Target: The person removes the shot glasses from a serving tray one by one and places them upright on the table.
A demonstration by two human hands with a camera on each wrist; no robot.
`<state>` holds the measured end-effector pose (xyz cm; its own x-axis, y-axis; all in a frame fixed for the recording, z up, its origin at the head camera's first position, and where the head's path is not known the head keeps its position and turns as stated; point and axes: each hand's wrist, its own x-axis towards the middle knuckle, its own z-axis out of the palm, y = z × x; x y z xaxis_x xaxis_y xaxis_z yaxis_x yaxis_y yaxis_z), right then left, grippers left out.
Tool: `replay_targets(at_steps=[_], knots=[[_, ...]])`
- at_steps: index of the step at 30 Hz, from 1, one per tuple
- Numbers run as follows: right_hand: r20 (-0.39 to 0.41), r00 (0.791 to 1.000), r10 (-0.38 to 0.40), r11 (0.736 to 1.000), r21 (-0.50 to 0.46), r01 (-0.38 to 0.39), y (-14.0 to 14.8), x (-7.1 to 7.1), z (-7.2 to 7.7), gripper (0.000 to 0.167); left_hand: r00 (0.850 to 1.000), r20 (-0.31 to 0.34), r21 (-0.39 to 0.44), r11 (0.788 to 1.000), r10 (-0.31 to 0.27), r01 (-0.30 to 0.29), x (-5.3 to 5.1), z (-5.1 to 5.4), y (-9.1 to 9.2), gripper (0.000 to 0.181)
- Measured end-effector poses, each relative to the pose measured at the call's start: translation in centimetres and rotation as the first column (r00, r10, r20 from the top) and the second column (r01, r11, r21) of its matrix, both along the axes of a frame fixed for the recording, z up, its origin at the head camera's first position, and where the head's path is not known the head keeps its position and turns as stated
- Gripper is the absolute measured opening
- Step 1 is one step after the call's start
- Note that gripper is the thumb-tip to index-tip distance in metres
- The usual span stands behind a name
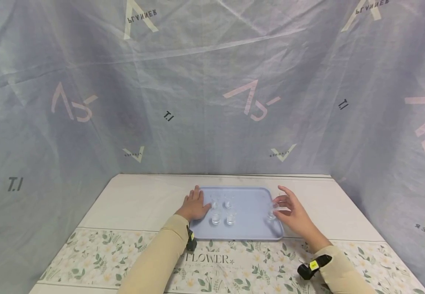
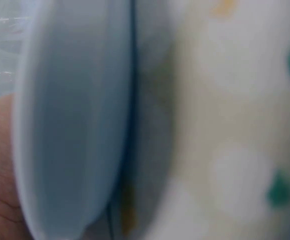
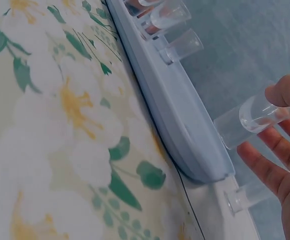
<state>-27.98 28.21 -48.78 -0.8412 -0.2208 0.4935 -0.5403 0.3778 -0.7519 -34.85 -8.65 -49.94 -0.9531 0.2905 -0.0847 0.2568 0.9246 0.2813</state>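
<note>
My right hand (image 1: 291, 210) is at the right end of a pale blue tray (image 1: 249, 232). Its thumb and fingers pinch a small clear shot glass (image 3: 257, 117), which looks tilted in the right wrist view. Another clear glass (image 3: 245, 197) shows beside that hand, partly covered by it. My left hand (image 1: 195, 205) rests on the tray's left edge with fingers spread, its thumb close to a glass (image 1: 214, 203). More clear glasses stand in two rows on the tray's left half, among them a front one (image 1: 231, 219).
The tray lies on a white table cover (image 1: 142, 204) with a floral band (image 1: 124, 253) along the front. Grey printed cloth (image 1: 205, 134) hangs behind and at both sides. In the left wrist view the tray wall (image 2: 75, 125) fills much of the picture, blurred.
</note>
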Motion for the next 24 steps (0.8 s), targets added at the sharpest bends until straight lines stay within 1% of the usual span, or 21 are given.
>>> replay_targets(at_steps=[5, 8, 13, 20, 24], knots=[[-0.019, 0.999, 0.027, 0.999, -0.046, -0.027, 1.0, 0.1, -0.1, 0.089, 1.000, 0.003, 0.018, 1.000, 0.004, -0.004, 0.1, -0.1, -0.1, 0.075], [-0.032, 0.999, 0.035, 0.998, -0.051, -0.037, 1.5, 0.1, -0.1, 0.089, 1.000, 0.010, 0.026, 1.000, 0.006, -0.006, 0.1, -0.1, -0.1, 0.074], [-0.042, 0.999, 0.009, 1.000, -0.022, -0.010, 2.1, 0.1, -0.2, 0.088, 1.000, 0.011, 0.025, 1.000, 0.004, -0.004, 0.0, -0.2, -0.1, 0.074], [-0.008, 0.999, -0.032, 0.999, -0.012, 0.031, 2.8, 0.4, -0.4, 0.087, 1.000, 0.013, 0.022, 1.000, 0.007, -0.007, -0.2, -0.5, -0.1, 0.075], [-0.007, 0.999, -0.049, 0.999, 0.009, 0.049, 3.2, 0.4, -0.5, 0.088, 1.000, 0.014, 0.027, 1.000, 0.010, -0.010, -0.2, -0.5, 0.0, 0.075]])
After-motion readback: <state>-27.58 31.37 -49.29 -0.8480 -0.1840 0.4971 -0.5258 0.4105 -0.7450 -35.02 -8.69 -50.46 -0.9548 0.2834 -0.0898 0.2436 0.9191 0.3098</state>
